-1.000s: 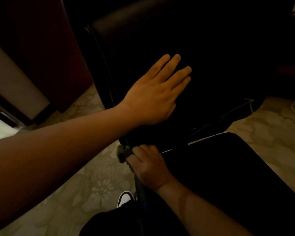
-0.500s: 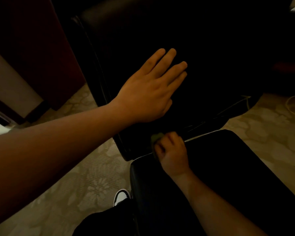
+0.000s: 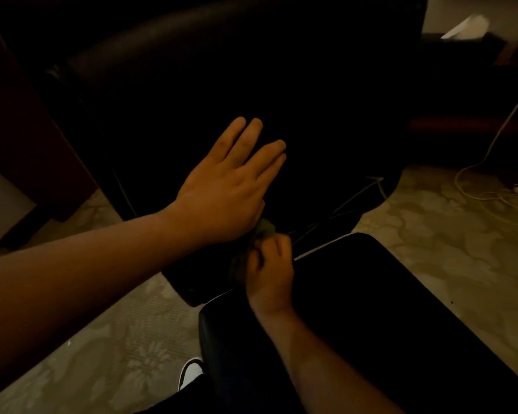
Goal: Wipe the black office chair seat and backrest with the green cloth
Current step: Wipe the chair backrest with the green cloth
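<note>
Down at the backrest's [image 3: 281,94] lower edge, head view: my left hand [image 3: 228,189] lay open and flat against it, fingers spread. My right hand [image 3: 269,270] was fisted around the green cloth [image 3: 263,230], pressing it where backrest met seat [image 3: 371,309]. Very dim; patterned floor [image 3: 117,339] around, cable [image 3: 491,162] at right.

The backrest [image 3: 251,85] in the upper middle of the frame looks like black leather or leatherette, smooth with a faint sheen along its padded top roll; the seat [image 3: 371,309] at lower right looks the same, its left edge slightly glossy; the cloth [image 3: 265,228] at centre is soft, matt green fabric, crumpled; the floor [image 3: 117,339] looks like matt patterned carpet.
</note>
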Motion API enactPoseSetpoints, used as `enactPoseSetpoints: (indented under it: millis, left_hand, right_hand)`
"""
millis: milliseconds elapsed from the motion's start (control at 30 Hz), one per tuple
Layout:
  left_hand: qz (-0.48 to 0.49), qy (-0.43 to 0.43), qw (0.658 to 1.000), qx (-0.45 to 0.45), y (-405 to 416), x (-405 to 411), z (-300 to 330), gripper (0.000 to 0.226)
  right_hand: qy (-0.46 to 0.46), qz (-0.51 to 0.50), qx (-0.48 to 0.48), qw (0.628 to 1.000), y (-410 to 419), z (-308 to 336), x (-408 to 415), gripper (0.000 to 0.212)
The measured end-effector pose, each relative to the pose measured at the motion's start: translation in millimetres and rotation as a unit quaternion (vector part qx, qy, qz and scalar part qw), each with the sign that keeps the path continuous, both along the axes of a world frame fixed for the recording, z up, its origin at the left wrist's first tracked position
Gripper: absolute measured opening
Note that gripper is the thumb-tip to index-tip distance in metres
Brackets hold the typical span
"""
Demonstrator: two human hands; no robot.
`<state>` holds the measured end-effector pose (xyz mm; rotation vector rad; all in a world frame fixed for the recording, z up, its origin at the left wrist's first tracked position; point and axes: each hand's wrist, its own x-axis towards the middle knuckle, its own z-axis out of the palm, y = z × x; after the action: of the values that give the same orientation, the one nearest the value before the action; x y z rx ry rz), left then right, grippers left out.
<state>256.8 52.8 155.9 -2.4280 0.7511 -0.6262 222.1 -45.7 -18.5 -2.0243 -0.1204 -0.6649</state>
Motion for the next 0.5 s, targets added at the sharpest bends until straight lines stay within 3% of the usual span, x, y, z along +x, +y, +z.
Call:
enactPoseSetpoints:
  millis: [100,167,300,400,500]
  left_hand:
    - [-0.004,0.002,1.0,0.005,-4.3,1.6,-5.2,0.073]
    - [-0.004,0.008,1.0,0.001,-5.3,1.4,-4.7,0.073]
    - [-0.001,0.015,1.0,-0.008,-7.5,3.3,-4.7,0.072]
    - [-0.004,0.025,0.999,-0.026,-15.1,8.1,-6.2,0.073]
    - [-0.016,0.041,0.999,-0.015,-33.9,13.8,-15.9,0.073]
  right_hand:
    - [-0.025,-0.028,-0.004,0.999,-7.3,-3.8,17.2,0.007]
    - [-0.014,-0.105,0.022,0.994,-38.3,11.2,46.3,0.007]
    - [0.054,-0.26,0.184,0.946,-109.1,33.9,102.8,0.005]
    - [0.061,-0.248,0.159,0.954,-103.4,28.1,91.5,0.01]
    - [0.015,-0.089,0.013,0.996,-43.1,-15.1,33.7,0.016]
